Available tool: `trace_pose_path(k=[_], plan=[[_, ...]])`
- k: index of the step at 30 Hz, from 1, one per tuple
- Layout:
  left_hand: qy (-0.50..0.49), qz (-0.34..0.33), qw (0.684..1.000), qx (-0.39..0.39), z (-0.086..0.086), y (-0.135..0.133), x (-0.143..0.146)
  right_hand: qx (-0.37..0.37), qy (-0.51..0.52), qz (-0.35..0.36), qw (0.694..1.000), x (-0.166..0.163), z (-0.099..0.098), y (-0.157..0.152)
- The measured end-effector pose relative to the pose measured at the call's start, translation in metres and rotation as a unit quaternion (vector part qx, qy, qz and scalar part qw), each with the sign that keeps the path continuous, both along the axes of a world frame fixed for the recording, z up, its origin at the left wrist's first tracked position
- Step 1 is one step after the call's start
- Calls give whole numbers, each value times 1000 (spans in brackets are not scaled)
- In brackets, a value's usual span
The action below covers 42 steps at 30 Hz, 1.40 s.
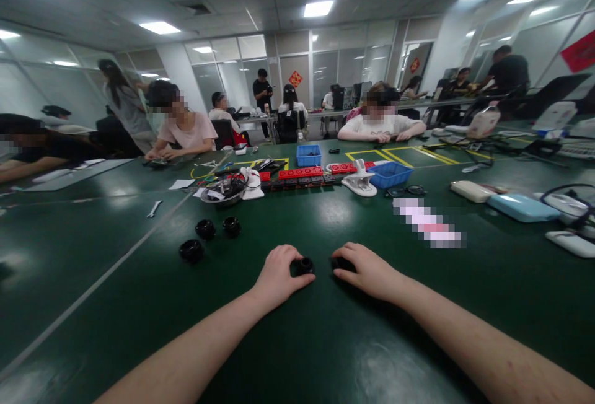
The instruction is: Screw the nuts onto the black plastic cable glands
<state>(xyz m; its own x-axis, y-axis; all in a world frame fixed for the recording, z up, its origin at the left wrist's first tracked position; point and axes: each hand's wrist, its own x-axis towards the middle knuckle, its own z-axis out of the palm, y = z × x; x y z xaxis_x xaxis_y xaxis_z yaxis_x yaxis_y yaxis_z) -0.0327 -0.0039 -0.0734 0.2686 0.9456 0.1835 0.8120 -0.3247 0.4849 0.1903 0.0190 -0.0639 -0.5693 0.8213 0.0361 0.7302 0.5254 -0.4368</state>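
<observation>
My left hand (277, 275) rests low over the green table, its thumb and fingers curled around a small round black part (305, 265) with a hole in its top. Just to the right, my right hand (367, 269) grips another black part (343, 263), mostly covered by the fingers, so its shape is unclear. A small gap separates the two parts. Left of my hands stand several similar black ring-shaped parts, among them one nearest me (191, 251) and one to its upper right (231, 226).
Ahead lie a metal bowl of dark items (223, 193), a red-and-black strip (300, 178), white clamp-like stands (359, 180) and blue bins (390, 175). A small wrench (154, 208) lies left. Light blue and white cases (523, 207) are at right. Other people sit across the table.
</observation>
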Motion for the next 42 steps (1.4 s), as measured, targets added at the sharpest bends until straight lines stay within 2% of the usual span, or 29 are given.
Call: trace_pose_path(k=[5,11,17,24,31,42], plan=[[24,74,997,-5,-4,5,-17,1,-5,5,1000,1,1,-1],[60,167,984,-15,-7,14,-52,3,-17,9,1000,0,3,-4],[101,249,962,-42,-4,15,-84,4,-20,7,1000,0,5,-5],[132,330,932,-70,3,17,-100,3,-21,13,1000,1,4,-3],[152,373,912,-82,7,19,-108,1,-17,17,1000,3,1,-1],[158,401,897,-96,10,16,-120,-1,-13,21,1000,1,3,-1]])
